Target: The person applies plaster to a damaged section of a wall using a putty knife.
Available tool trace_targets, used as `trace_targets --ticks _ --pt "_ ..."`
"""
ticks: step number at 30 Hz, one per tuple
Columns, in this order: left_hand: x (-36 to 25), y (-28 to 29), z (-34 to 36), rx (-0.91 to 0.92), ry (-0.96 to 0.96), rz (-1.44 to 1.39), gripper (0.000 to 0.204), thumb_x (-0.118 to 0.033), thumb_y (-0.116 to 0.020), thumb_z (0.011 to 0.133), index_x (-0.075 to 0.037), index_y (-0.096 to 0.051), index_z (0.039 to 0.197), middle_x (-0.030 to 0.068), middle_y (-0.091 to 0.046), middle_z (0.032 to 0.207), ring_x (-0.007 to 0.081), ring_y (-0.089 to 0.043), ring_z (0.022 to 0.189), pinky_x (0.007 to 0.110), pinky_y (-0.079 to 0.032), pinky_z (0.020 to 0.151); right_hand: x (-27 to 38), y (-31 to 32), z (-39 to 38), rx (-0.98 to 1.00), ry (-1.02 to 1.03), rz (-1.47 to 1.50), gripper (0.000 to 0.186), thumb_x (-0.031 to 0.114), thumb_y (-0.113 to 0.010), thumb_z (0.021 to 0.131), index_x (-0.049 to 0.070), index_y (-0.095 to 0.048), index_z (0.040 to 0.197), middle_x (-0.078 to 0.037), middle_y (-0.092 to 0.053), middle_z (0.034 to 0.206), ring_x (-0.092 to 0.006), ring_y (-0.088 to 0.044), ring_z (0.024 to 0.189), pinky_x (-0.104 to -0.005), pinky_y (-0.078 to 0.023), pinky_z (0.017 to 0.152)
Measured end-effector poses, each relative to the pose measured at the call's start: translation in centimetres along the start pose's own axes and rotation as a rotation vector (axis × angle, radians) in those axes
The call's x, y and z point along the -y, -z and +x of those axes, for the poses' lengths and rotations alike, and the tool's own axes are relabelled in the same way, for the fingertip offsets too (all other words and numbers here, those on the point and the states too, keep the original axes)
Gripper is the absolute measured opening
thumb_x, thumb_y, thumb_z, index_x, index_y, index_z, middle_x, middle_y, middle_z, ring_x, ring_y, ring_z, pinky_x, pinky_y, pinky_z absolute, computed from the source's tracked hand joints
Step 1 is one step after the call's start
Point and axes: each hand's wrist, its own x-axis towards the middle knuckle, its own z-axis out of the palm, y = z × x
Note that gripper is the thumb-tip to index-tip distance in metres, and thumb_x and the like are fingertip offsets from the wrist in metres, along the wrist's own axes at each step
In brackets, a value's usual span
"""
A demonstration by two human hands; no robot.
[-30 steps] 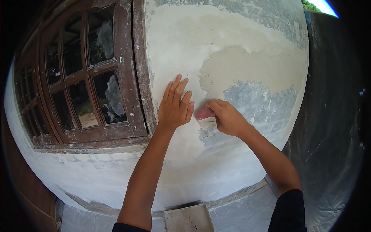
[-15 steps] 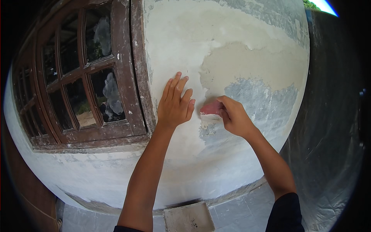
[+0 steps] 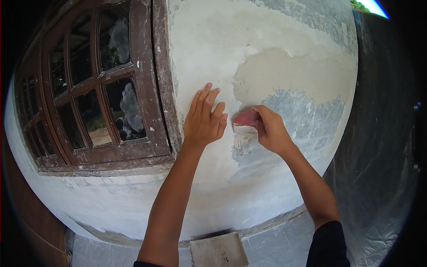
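Observation:
My right hand (image 3: 272, 131) grips a red putty scraper (image 3: 246, 118), fingers closed round its right side. White paste coats the scraper's lower edge, which is against the wall (image 3: 209, 182). Palm toward the wall, my left hand (image 3: 205, 118) lies on the white surface with its fingers stretched out, left of the scraper. A damp beige patch of filler (image 3: 289, 73) spreads above my right hand. Bare grey wall (image 3: 293, 113) shows to the right of that hand, with white streaks on it.
A brown wooden window frame (image 3: 162, 89) with several dark panes stands on the left. On the grey tiled floor (image 3: 271, 242) at the wall's foot sits a shallow, paste-smeared tray (image 3: 219, 251). Dark plastic sheeting (image 3: 373, 133) hangs along the right side.
My right hand and the scraper have moved slightly upward on the wall. My left hand stays spread at the same spot; the whole view has shifted a little.

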Motion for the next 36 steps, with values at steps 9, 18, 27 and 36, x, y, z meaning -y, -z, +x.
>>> trace_targets --ticks 9,18,27,36 --pt "0.1 -0.1 -0.3 0.0 0.007 -0.012 0.032 -0.014 -0.057 0.086 -0.006 -0.043 0.114 0.0207 -0.047 0.127 0.0428 -0.045 0.127 0.057 -0.038 0.102 -0.5 -0.1 -0.8 0.086 -0.065 0.001 0.036 -0.017 -0.049 0.077 -0.002 -0.051 0.109 -0.021 -0.061 0.094 -0.036 -0.062 0.086 -0.039 -0.049 0.074" --pt "0.2 -0.1 -0.1 0.008 0.004 -0.008 0.031 -0.014 -0.057 0.086 -0.006 -0.044 0.113 0.02 -0.047 0.126 0.0417 -0.045 0.126 0.057 -0.038 0.102 -0.6 -0.2 -1.2 0.076 -0.02 -0.006 0.034 -0.015 -0.05 0.078 -0.002 -0.05 0.109 -0.021 -0.062 0.092 -0.038 -0.063 0.085 -0.0403 -0.05 0.073" --pt "0.1 0.0 0.0 0.014 0.007 -0.005 0.031 -0.014 -0.057 0.086 -0.006 -0.044 0.113 0.0198 -0.048 0.125 0.0415 -0.046 0.125 0.056 -0.038 0.103 -1.0 -1.5 -2.6 -0.014 -0.09 0.048 0.03 -0.013 -0.052 0.081 -0.002 -0.048 0.108 -0.021 -0.061 0.088 -0.0367 -0.065 0.082 -0.0356 -0.05 0.075" --pt "0.2 0.0 -0.2 0.007 0.009 -0.009 0.033 -0.014 -0.057 0.085 -0.006 -0.044 0.114 0.02 -0.048 0.125 0.042 -0.045 0.126 0.057 -0.037 0.103 -1.0 -5.4 -6.2 -0.39 -0.321 0.267 0.028 -0.004 -0.053 0.089 -0.002 -0.046 0.117 -0.017 -0.064 0.093 -0.0214 -0.064 0.084 -0.0311 -0.049 0.08"
